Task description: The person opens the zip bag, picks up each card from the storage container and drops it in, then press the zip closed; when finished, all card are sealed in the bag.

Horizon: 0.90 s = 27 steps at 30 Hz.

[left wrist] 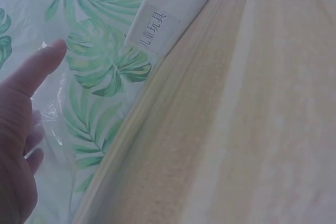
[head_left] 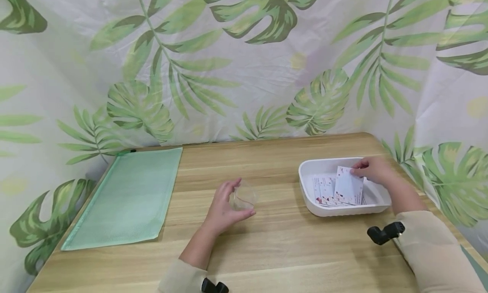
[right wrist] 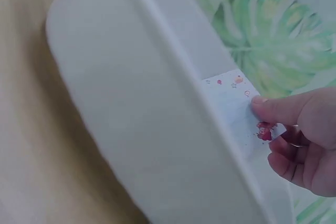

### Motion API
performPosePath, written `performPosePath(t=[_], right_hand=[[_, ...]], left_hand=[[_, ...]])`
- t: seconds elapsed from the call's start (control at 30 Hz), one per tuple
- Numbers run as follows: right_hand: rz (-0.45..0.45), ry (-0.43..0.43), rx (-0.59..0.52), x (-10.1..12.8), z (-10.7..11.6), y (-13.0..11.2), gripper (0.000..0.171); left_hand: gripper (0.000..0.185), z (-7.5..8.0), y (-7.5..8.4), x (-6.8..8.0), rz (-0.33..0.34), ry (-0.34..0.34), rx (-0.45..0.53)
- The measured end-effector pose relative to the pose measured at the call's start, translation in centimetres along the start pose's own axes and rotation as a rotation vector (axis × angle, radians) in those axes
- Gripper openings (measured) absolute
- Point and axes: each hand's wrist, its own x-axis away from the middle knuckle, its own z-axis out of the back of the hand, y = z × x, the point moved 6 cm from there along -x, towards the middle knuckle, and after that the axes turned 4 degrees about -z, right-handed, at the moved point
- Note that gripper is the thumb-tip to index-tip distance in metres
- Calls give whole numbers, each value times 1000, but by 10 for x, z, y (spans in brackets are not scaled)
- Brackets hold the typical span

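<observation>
In the head view my left hand holds a small clear, cup-like plastic container between thumb and fingers, above the table. The left wrist view shows that hand at its left edge, with shiny reflections from the clear plastic; its outline is hard to make out. My right hand pinches a white card with small red prints by its upper corner. That card stands tilted inside a white plastic basin. Beneath it lie several similar printed cards. Up close, thumb and fingers grip the card behind the basin wall.
A green mesh zip pouch lies flat at the table's left. The wooden table ends at the back against a leaf-patterned curtain. A label with printed characters is on the basin's side. Something green shows at the lower right edge.
</observation>
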Motion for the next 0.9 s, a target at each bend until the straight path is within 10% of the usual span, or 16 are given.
performPosePath(t=[0.5, 0.9], right_hand=[[108, 185, -312, 45, 19, -66, 45], [207, 223, -660, 75, -62, -139, 39]], left_hand=[[86, 0, -1, -1, -8, -12, -19], [87, 1, 2, -2, -63, -8, -139]])
